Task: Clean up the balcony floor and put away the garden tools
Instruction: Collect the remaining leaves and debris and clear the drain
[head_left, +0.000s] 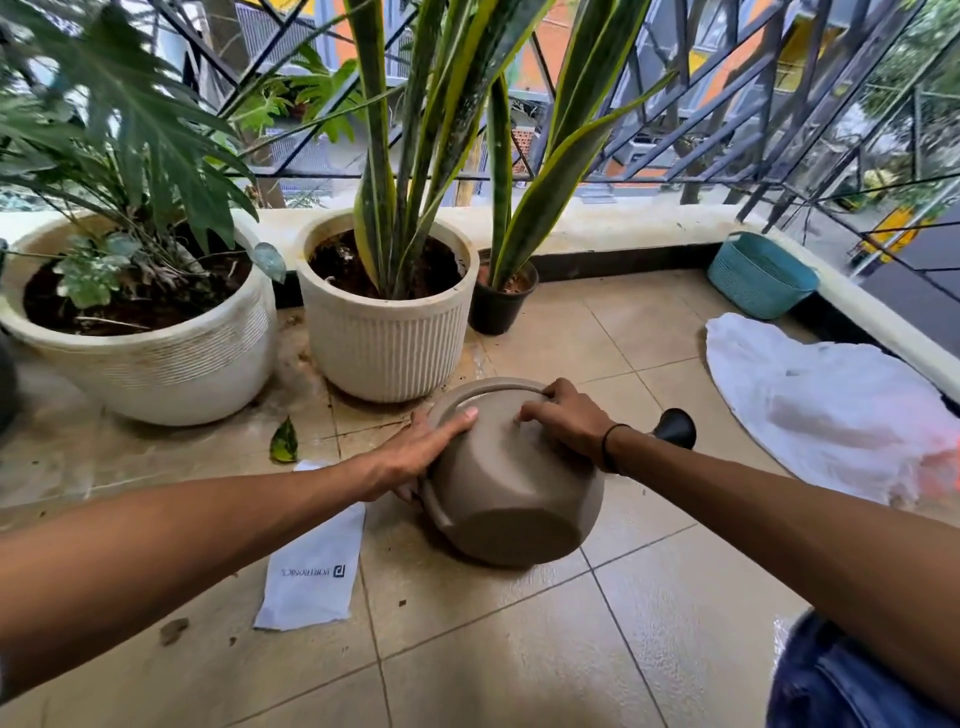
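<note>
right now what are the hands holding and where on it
Both hold the tipped brown watering can. The left hand grips its handle side, thumb lying on the body; the right hand curls its fingers over the top rim.

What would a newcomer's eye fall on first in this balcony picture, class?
First, the taupe watering can tipped over mid-floor, with the left hand and right hand on it. Behind stand two big white planters, and a white plastic bag sprawls at right.
</note>
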